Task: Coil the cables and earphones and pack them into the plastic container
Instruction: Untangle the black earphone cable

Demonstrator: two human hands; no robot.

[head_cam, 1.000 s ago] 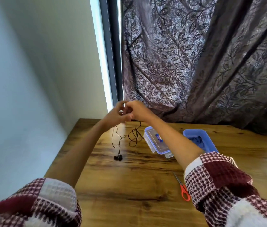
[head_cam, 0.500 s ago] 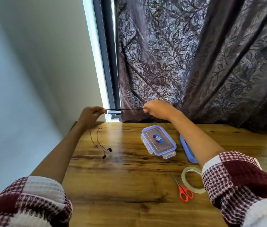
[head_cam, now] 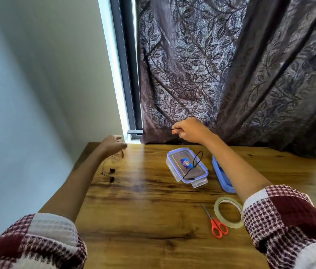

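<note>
Black earphones: two earbuds (head_cam: 111,174) lie on the wooden table (head_cam: 153,220) at the far left. My left hand (head_cam: 113,144), blurred, hovers above them and pinches the thin cable (head_cam: 122,153) at its fingertips. My right hand (head_cam: 190,131) is raised in front of the curtain and pinches the cable's other stretch. A loop of that cable with the plug (head_cam: 196,166) hangs over the clear, blue-rimmed lid (head_cam: 174,158). The blue plastic container (head_cam: 220,175) stands right of the lid, partly hidden by my right forearm.
Orange-handled scissors (head_cam: 217,225) and a roll of clear tape (head_cam: 229,212) lie at the near right. A dark leaf-patterned curtain (head_cam: 230,74) hangs behind the table. A wall runs along the table's left edge.
My hands have spread apart from a joined grip. The left hand has dropped toward the table and the earbuds now rest on it. The plug end now hangs over the lid.
</note>
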